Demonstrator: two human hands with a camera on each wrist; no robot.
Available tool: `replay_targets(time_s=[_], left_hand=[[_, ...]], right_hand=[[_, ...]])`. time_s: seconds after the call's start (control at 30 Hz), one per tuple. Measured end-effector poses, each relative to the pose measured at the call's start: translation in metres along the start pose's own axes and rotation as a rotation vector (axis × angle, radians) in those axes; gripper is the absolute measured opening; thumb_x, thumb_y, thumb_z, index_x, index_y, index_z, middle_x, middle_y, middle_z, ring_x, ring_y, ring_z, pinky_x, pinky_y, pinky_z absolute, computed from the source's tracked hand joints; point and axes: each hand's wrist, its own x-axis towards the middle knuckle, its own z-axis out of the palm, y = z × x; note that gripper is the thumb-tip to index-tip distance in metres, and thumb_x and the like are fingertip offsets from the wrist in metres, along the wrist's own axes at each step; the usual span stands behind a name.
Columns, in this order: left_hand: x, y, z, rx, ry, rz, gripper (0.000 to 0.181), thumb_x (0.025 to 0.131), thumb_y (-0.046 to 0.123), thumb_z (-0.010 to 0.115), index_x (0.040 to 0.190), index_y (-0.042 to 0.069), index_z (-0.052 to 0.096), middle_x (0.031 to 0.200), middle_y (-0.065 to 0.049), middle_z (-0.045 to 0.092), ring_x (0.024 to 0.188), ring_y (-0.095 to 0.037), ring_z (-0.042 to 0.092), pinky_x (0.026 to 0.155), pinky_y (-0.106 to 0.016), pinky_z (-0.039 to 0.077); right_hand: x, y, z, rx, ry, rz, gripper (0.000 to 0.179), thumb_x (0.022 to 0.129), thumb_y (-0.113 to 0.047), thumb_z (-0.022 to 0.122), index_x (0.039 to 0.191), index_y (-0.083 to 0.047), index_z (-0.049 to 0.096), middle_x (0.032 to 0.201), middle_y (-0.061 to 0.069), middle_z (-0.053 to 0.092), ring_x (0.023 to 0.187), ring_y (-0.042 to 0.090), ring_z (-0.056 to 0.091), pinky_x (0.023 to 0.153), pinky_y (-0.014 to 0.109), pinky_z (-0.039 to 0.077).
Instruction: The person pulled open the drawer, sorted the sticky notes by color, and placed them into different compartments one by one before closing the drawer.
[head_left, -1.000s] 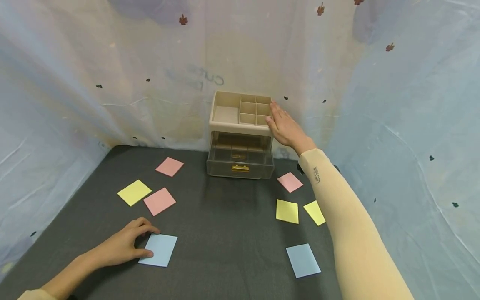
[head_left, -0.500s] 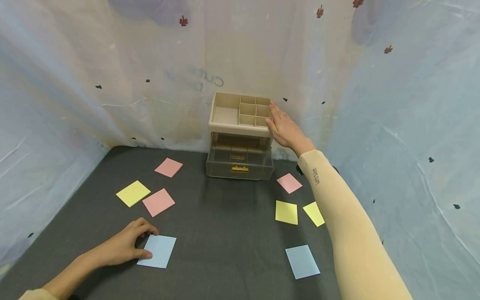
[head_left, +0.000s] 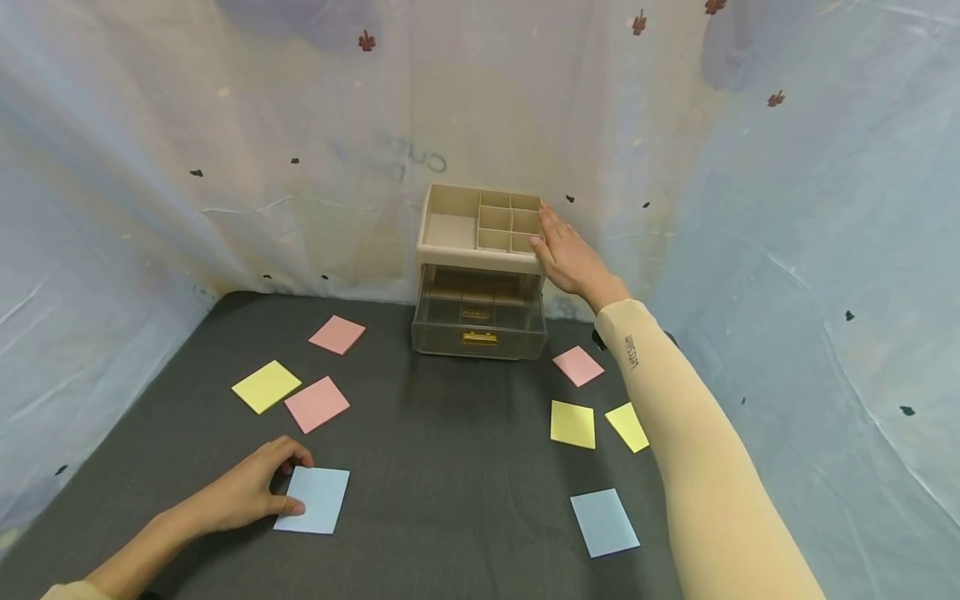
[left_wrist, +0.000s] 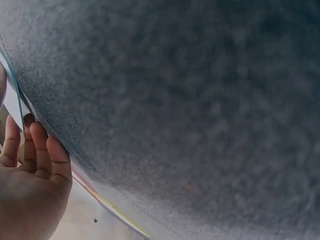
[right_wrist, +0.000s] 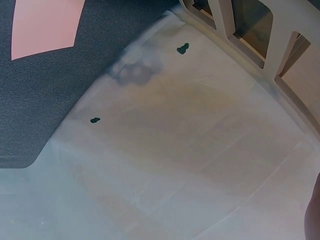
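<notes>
My left hand [head_left: 251, 492] pinches the left edge of a light blue sticky note [head_left: 321, 502] at the front left of the table. In the left wrist view, the blue note [left_wrist: 14, 100] slants between the thumb and the fingers [left_wrist: 42, 150]. My right hand [head_left: 573, 254] rests with straight fingers along the top right side of a beige desktop organizer [head_left: 480, 256]. The organizer's clear drawer [head_left: 442, 339], with a gold handle [head_left: 480, 338], is pulled out. In the right wrist view only a sliver of hand shows beside the organizer [right_wrist: 272, 72].
Pink [head_left: 317, 404] and yellow [head_left: 267, 387] notes lie on the left of the dark table [head_left: 450, 500]. Pink [head_left: 578, 366], yellow [head_left: 573, 424] and blue [head_left: 605, 522] notes lie on the right. A pale patterned curtain [head_left: 337, 225] hangs behind and at both sides.
The blue note's far edge has shifted slightly up and left in the head view, along with my left fingers. My right hand and the organizer have stayed put.
</notes>
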Motion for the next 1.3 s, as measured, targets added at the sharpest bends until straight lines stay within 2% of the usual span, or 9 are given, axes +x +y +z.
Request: replay_targets(time_s=[0.13,0.3,0.47,0.63,0.77,0.93,1.13,1.3], left_hand=[[0.0,-0.001,0.0,-0.042,0.016,-0.019,0.052,0.074,0.031,0.095,0.112,0.013,0.064,0.099,0.005,0.057,0.088,-0.006,0.051,0.07,-0.025,0.046],[-0.001,-0.002,-0.002,-0.117,0.023,-0.01,0.044,0.08,0.024,0.091,0.112,0.011,0.064,0.091,0.003,0.055,0.08,-0.006,0.051,0.062,-0.023,0.046],[-0.001,-0.002,-0.003,-0.131,0.041,0.015,0.034,0.086,0.017,0.086,0.113,0.01,0.067,0.096,0.003,0.06,0.082,-0.003,0.054,0.064,-0.023,0.051],[-0.001,0.001,-0.005,-0.151,0.053,-0.036,0.024,0.093,0.01,0.079,0.114,0.011,0.069,0.102,0.002,0.066,0.084,-0.003,0.058,0.067,-0.024,0.056],[0.0,0.002,-0.006,-0.246,0.036,-0.074,0.02,0.097,0.003,0.072,0.116,0.007,0.068,0.104,-0.004,0.067,0.081,-0.006,0.062,0.065,-0.027,0.059],[0.003,0.002,-0.007,-0.33,0.041,-0.048,0.019,0.099,-0.001,0.067,0.117,0.004,0.067,0.107,-0.009,0.069,0.079,-0.01,0.065,0.064,-0.031,0.061],[0.007,0.003,-0.007,-0.314,0.089,0.014,0.018,0.099,-0.001,0.067,0.116,0.005,0.067,0.107,-0.007,0.069,0.079,-0.009,0.065,0.063,-0.03,0.06],[0.013,0.008,-0.01,-0.317,0.15,0.026,0.017,0.099,-0.001,0.068,0.114,0.005,0.068,0.102,-0.004,0.069,0.075,-0.013,0.066,0.063,-0.03,0.059]], right_hand=[[-0.001,-0.001,-0.001,0.0,-0.002,0.007,0.071,0.114,-0.046,0.019,0.166,-0.002,0.002,0.175,0.01,-0.002,0.161,0.024,0.0,0.13,0.044,0.005],[-0.001,0.0,-0.001,0.006,-0.008,0.009,0.071,0.114,-0.047,0.017,0.167,-0.003,-0.001,0.175,0.009,-0.003,0.161,0.023,-0.001,0.13,0.044,0.005],[0.0,0.002,-0.001,0.005,-0.016,0.009,0.071,0.113,-0.048,0.016,0.166,-0.003,-0.002,0.175,0.008,-0.005,0.161,0.023,-0.002,0.13,0.045,0.004],[-0.001,0.001,-0.002,0.006,-0.012,0.009,0.072,0.113,-0.048,0.018,0.167,-0.003,0.0,0.175,0.009,-0.003,0.161,0.023,-0.001,0.13,0.044,0.005],[-0.001,0.001,-0.002,0.003,-0.016,0.009,0.071,0.114,-0.047,0.017,0.166,-0.003,-0.001,0.175,0.01,-0.003,0.161,0.024,-0.001,0.13,0.045,0.005],[-0.001,0.003,-0.002,0.005,-0.012,0.008,0.071,0.114,-0.047,0.017,0.166,-0.003,-0.001,0.175,0.01,-0.003,0.161,0.024,0.0,0.13,0.046,0.006],[0.0,0.002,-0.002,0.006,-0.013,0.011,0.071,0.114,-0.046,0.018,0.166,-0.003,-0.001,0.175,0.01,-0.003,0.161,0.024,0.0,0.13,0.045,0.005],[-0.002,0.0,-0.003,0.012,-0.018,0.018,0.07,0.114,-0.044,0.021,0.166,-0.003,0.0,0.175,0.009,-0.003,0.161,0.024,0.0,0.13,0.044,0.005]])
